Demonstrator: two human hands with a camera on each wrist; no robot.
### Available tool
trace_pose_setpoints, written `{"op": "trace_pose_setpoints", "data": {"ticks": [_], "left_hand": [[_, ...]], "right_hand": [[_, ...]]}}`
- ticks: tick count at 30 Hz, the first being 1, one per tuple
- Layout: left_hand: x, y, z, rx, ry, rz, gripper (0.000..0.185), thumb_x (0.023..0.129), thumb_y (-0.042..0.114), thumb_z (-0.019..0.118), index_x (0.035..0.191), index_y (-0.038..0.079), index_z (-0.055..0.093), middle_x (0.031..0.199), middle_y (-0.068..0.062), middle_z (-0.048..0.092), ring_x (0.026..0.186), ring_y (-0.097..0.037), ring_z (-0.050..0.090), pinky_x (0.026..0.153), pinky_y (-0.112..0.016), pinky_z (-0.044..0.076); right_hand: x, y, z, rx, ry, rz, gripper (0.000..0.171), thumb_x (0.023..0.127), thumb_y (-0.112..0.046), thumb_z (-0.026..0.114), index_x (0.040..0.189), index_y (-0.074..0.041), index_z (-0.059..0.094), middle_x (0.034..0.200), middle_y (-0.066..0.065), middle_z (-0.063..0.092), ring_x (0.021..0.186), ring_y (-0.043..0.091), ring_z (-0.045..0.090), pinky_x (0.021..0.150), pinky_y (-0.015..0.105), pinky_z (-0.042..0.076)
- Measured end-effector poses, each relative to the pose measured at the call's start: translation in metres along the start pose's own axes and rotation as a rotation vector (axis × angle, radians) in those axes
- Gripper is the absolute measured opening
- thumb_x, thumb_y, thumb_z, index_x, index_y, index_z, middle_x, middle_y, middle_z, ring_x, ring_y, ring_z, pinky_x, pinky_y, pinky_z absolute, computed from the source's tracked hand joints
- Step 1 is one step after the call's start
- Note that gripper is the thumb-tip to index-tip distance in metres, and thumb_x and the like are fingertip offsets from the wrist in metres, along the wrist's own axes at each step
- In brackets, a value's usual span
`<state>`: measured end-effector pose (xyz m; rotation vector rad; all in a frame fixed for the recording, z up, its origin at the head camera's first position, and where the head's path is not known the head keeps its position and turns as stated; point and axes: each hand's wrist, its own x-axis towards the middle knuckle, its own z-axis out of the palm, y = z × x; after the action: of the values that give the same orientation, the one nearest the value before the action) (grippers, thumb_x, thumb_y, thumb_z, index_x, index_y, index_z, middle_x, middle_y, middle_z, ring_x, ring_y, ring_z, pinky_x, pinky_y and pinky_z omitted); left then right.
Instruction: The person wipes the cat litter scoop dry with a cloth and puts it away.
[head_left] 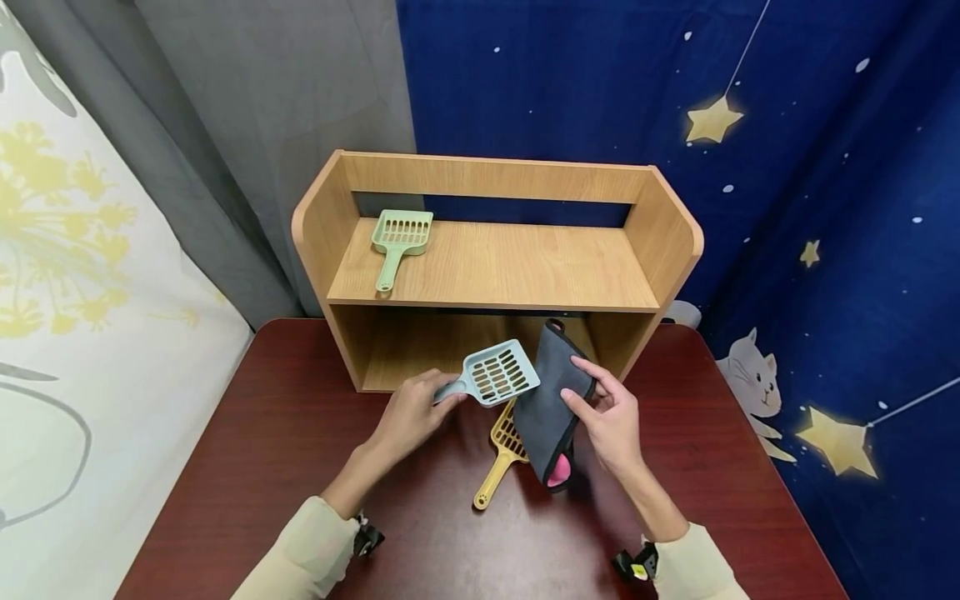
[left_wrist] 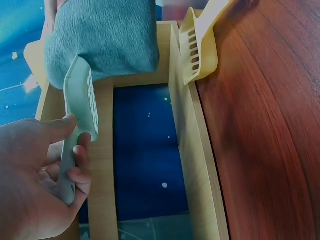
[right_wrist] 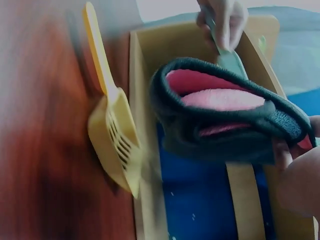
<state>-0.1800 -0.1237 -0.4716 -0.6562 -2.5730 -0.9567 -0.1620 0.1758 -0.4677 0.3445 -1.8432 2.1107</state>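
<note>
place: a curtained table corner, homelike in furnishing; whether a home or a staged room could not be told. a navy curtain (head_left: 540,92) printed with stars and a cat, a grey curtain (head_left: 277,92) and a white floral cloth (head_left: 90,400) enclosed a reddish-brown table (head_left: 735,483) bearing a small wooden shelf (head_left: 517,262).

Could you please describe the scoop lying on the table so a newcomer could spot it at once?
Start from the wooden shelf unit on the reddish table. Just in front of it, partly behind the grey cloth in the head view, lies the scoop. It is yellow; the light blue one is in the left hand, the green one on the upper shelf.
</note>
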Motion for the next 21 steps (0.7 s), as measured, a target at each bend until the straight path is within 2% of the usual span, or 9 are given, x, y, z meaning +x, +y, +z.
{"op": "trace_pose_setpoints", "data": {"ticks": [6,9,17,21], "left_hand": [[0.002,0.006,0.005,-0.011,0.008,0.009,0.029,0.093,0.011,0.082,0.117,-0.005,0.077,0.096,-0.010,0.074,0.081,-0.025,0.069,0.071,-0.041,0.056],[0.004,0.009,0.009,0.005,0.016,0.002,0.029,0.093,0.012,0.082,0.116,-0.004,0.077,0.095,-0.010,0.073,0.080,-0.026,0.069,0.071,-0.041,0.056],[0.008,0.018,0.017,0.020,-0.001,-0.035,0.029,0.096,0.014,0.079,0.119,-0.002,0.077,0.097,-0.010,0.074,0.079,-0.027,0.069,0.069,-0.042,0.055],[0.008,0.019,0.018,0.029,0.001,-0.043,0.030,0.095,0.015,0.080,0.119,-0.003,0.077,0.097,-0.010,0.074,0.078,-0.026,0.068,0.070,-0.043,0.055]], "right_hand": [[-0.012,0.016,0.025,-0.021,0.007,-0.036,0.053,0.083,0.021,0.076,0.133,0.011,0.065,0.113,0.034,0.072,0.094,0.012,0.075,0.078,0.026,0.061],[-0.021,0.023,0.038,0.009,0.009,-0.016,0.054,0.082,0.023,0.076,0.133,0.013,0.064,0.116,0.040,0.068,0.094,0.012,0.075,0.078,0.026,0.061],[-0.037,0.032,0.057,0.027,-0.066,0.024,0.050,0.084,0.014,0.080,0.132,0.010,0.066,0.112,0.034,0.072,0.092,0.018,0.076,0.073,0.028,0.062],[-0.033,0.034,0.053,0.018,-0.044,0.011,0.049,0.085,0.012,0.081,0.131,0.010,0.067,0.113,0.032,0.073,0.093,0.020,0.076,0.075,0.030,0.063]]}}
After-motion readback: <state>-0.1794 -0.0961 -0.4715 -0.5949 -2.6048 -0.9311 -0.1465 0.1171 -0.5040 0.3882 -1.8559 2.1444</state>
